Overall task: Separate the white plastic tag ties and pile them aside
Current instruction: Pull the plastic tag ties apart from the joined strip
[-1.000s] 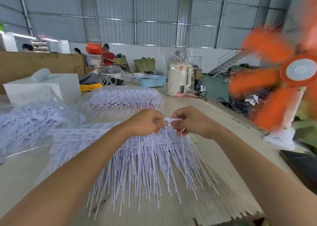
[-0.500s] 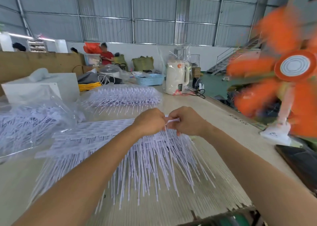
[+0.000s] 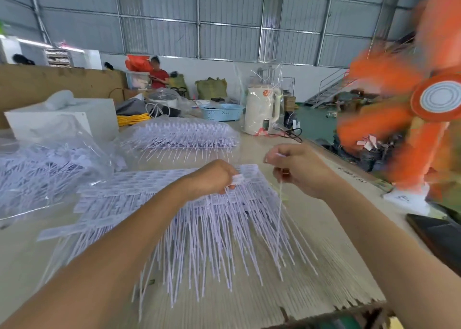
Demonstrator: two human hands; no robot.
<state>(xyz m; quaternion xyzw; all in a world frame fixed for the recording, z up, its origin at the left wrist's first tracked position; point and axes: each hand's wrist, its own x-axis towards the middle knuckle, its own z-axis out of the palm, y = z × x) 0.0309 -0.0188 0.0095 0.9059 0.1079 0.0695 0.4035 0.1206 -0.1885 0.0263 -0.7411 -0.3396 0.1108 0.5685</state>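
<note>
On the worktop [image 3: 311,286], clear bags [image 3: 45,169] hold white ties. The left hand [image 3: 214,179] pinches the tie sheet [image 3: 162,194]; the right hand [image 3: 299,169], raised beside it, pinches 1 separated tie [image 3: 280,204].

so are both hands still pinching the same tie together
No: the right hand has pulled one tie away to the right, while the left hand holds the sheet of ties.
</note>
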